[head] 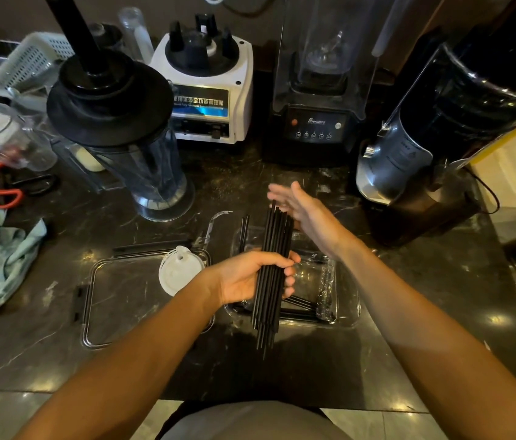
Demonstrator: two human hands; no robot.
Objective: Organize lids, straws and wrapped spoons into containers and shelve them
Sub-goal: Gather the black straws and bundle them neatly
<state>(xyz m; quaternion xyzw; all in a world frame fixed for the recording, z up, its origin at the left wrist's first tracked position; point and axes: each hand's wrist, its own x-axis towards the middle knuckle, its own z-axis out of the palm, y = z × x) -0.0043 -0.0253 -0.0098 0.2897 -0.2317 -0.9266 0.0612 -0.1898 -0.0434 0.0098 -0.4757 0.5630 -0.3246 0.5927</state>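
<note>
I have a bundle of black straws (271,274) in my left hand (250,277), fingers curled round its middle, holding it above the right-hand clear container (350,312) on the dark counter (282,369). My right hand (304,208) is flat and holds nothing, its fingers straight and a little blurred, palm facing the far tips of the bundle; whether it is touching them I cannot tell. The step, as I judge it, is squaring the straws: their ends are uneven, some sticking out further at the near end, so I want to tap the far tips with my flat palm until they line up. To do that well I should loosen my left grip just enough for the straws to slide, not so much that they fan out or drop. A few straws already lie in the right-hand container below, beside what looks like clear wrapping, and a few more lie loose on the counter just beyond it. Once even, the bundle should go down lengthwise along the container so nothing pokes over the rim. The left-hand clear container (91,300) has a white lid (179,273) resting at its far right corner, so lids seem to belong there and I should keep straws out. The blender jug (142,160) stands near, so I keep my elbows in.
</note>
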